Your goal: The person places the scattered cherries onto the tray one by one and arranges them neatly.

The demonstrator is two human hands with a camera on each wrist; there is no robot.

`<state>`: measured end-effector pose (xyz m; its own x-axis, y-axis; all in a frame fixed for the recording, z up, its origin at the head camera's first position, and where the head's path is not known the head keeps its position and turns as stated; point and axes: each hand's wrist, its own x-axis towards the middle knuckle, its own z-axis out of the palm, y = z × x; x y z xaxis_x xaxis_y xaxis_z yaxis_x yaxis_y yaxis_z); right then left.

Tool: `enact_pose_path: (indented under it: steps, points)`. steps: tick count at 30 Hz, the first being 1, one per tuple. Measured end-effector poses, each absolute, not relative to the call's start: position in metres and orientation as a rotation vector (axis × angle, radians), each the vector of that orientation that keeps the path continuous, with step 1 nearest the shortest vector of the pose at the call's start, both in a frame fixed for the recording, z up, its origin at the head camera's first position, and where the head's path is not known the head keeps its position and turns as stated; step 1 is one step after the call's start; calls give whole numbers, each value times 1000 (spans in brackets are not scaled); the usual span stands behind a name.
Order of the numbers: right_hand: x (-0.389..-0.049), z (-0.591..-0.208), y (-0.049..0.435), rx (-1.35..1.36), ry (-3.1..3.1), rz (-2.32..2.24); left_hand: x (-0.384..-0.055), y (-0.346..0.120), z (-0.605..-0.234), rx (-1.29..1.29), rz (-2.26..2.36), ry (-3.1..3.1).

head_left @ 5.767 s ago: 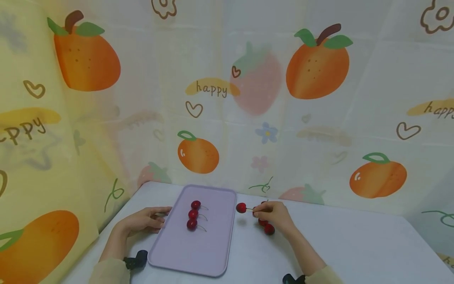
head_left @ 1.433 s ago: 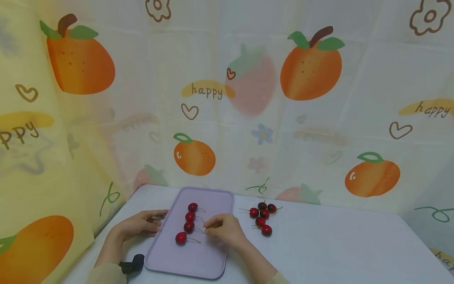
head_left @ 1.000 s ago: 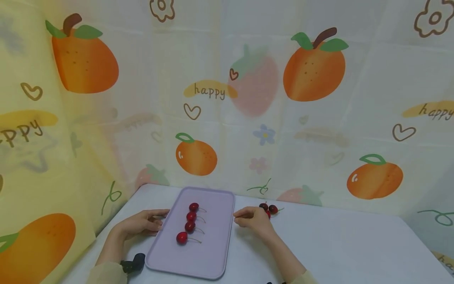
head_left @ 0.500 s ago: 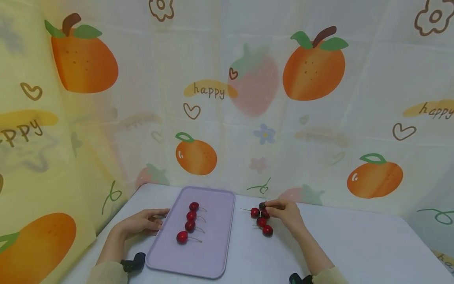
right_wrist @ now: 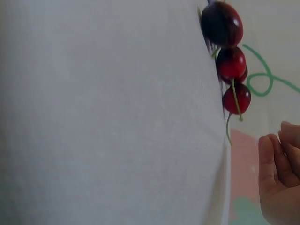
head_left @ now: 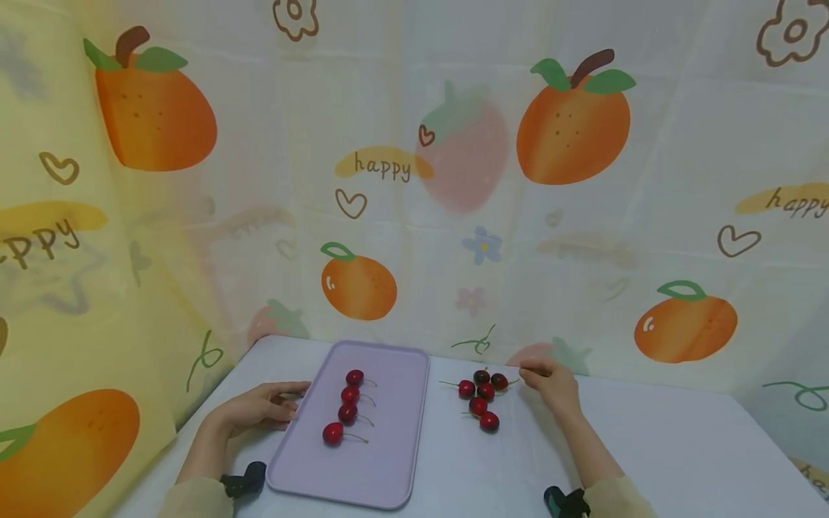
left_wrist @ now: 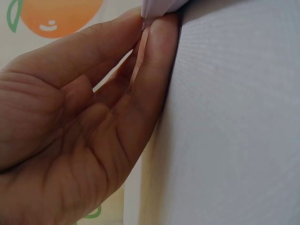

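Four-sided and pale purple, the tray lies on the table with several red cherries in a column, stems pointing right. My left hand touches the tray's left edge; in the left wrist view, the fingertips of that hand meet the rim. Right of the tray is a cluster of cherries, some dark red. My right hand is just right of the cluster, fingertips close to the stem of the dark cherry. In the right wrist view, the right hand shows nothing between its loosely bent fingers.
The table has a white cover. Behind it hangs a curtain printed with oranges, hearts and words; it also closes off the left side. Dark wrist cameras sit on both wrists.
Since the oldest frame a fourth cherry has joined the tray's column, at its near end. My right hand went from over the tray back to the cluster, then to its right side. Left hand unchanged.
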<state>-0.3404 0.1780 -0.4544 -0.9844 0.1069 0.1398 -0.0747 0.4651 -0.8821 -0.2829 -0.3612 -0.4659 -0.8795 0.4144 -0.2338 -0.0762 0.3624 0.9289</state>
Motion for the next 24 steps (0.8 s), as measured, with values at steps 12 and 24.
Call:
enact_pose_path:
  steps: [12,24]
  points:
    - [-353,-461,182,33,-2654,1371,-284,-361,-468,294,1530,2206]
    - [-356,-468,182,82,-2747,1345,-282,-359,-466,278,1539,2207]
